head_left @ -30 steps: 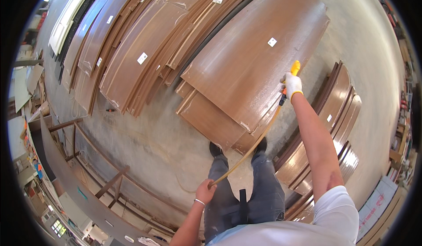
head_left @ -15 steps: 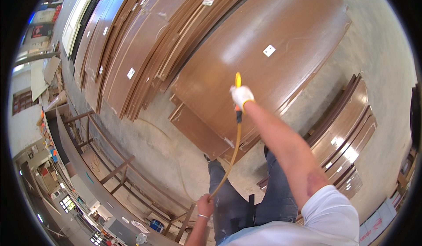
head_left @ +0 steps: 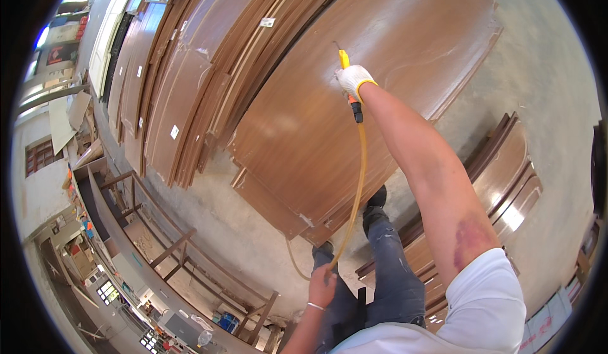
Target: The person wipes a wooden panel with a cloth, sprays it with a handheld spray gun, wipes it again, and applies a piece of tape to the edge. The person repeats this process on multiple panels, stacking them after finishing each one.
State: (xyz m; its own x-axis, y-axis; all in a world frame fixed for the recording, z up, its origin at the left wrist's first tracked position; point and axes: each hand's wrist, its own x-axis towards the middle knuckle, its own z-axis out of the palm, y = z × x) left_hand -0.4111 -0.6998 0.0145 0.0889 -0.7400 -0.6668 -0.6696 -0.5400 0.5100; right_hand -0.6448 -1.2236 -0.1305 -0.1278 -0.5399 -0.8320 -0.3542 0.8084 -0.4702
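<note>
In my right hand (head_left: 356,82), which wears a white knitted glove with a yellow cuff, is a yellow air blow gun (head_left: 344,59). Its thin nozzle points away from me, over the upper face of a large brown door panel (head_left: 297,120). I cannot tell whether the nozzle touches the panel. A yellowish air hose (head_left: 362,177) runs from the gun's orange and black coupling down to my bare left hand (head_left: 323,285). My left fingers are closed around that hose near my legs. The panel lies flat on other brown panels, with a shorter one (head_left: 272,208) jutting out at the near end.
Several stacks of long brown panels (head_left: 183,94) lie to the left. Lower brown stacks (head_left: 500,170) are on the concrete floor (head_left: 538,94) at the right. A metal frame (head_left: 171,227) stands at the lower left. My feet are close to the panel's near end.
My right hand has moved the blow gun farther out over the panel. I have stepped closer, with one foot now beside the panel's near edge. My left hand still grips the hose.
</note>
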